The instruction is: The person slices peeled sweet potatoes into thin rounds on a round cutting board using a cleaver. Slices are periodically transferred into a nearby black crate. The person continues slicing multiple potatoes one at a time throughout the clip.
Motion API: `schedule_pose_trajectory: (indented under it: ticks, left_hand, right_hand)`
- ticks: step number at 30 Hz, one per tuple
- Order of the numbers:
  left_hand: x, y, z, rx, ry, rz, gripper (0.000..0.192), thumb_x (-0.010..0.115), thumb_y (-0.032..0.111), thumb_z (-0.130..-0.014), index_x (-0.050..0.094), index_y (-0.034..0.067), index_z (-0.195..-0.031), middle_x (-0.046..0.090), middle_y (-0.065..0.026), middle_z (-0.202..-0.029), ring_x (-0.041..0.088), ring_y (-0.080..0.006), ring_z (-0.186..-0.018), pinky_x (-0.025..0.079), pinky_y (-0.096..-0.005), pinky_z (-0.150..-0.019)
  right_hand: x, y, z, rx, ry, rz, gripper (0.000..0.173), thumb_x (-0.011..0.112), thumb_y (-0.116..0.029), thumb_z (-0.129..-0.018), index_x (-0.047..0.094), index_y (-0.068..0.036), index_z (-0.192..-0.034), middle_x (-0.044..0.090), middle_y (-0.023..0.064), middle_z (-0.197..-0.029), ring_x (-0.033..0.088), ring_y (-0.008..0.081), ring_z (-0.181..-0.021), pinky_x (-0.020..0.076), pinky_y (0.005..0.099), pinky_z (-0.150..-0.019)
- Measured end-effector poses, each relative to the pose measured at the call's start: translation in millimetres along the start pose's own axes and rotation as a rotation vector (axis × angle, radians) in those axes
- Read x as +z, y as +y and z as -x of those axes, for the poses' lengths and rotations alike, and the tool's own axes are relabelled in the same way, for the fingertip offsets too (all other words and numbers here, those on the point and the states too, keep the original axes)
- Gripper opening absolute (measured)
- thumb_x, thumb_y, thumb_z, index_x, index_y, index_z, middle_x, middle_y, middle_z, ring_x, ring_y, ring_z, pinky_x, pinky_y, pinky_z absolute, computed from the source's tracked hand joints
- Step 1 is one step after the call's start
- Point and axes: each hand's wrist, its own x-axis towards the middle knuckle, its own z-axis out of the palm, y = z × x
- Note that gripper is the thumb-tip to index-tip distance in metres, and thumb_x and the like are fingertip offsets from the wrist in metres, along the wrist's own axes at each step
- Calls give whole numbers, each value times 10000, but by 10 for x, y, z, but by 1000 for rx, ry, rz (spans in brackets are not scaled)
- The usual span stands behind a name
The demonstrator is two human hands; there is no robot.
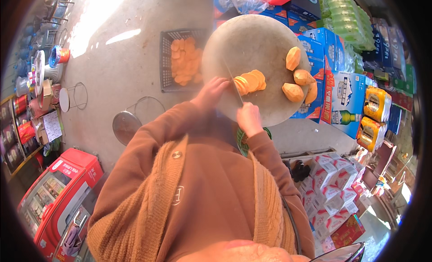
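A knife (233, 80) stands against the left end of a row of orange root-vegetable slices (250, 82) on a round table (249, 35). My right hand (249, 118) is closed around its handle at the table's near edge. My left hand (212, 91) is at the left side of the blade, its fingertips close to the metal; whether a piece lies under them is hidden. Several peeled orange roots (293, 92) lie at the table's right edge. A dark plastic crate (165, 88) to the left holds many orange slices (185, 61).
Blue drink cartons (347, 96) and green-wrapped bottle packs (349, 20) crowd the table's right side. A round stool (126, 127) stands on the floor at left. A green basket (242, 140) is partly visible below my right hand. A red display cooler (64, 187) stands at lower left.
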Motion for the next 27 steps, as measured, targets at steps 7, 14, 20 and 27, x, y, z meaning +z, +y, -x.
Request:
schedule_pose_trajectory:
  ticks: [7,14,20,27]
  left_hand:
    - [20,36,71,-76,68,45,258,625,-44,-764,650,14,-1014,659,-144,-1013,650,-334,-921,546,-393,-798]
    - [1,-27,87,-57,25,17,263,628,-41,-757,654,30,-1009,660,-112,-967,647,-318,-881,548,-383,-777]
    - [-38,-10,49,-41,-13,-1,283,615,-53,-748,655,30,-1015,661,-114,-968,645,-317,-875,548,-386,-770]
    - [-37,-15,13,-31,15,11,295,601,-72,-742,655,29,-1014,661,-117,-938,647,-314,-863,550,-382,-748]
  right_hand:
    - [265,58,-201,-27,177,-126,232,566,-151,-874,713,2,-967,661,302,-834,656,470,-850,527,524,-802]
    - [-275,-140,292,-79,109,-106,194,584,-120,-850,694,38,-866,660,298,-792,653,482,-808,538,524,-748]
    - [-279,-165,388,-31,111,-39,164,604,-101,-846,671,45,-814,653,304,-768,653,483,-795,538,527,-737]
    - [-221,-121,272,-11,70,-57,166,623,-103,-846,688,48,-864,666,308,-820,657,483,-821,540,528,-746]
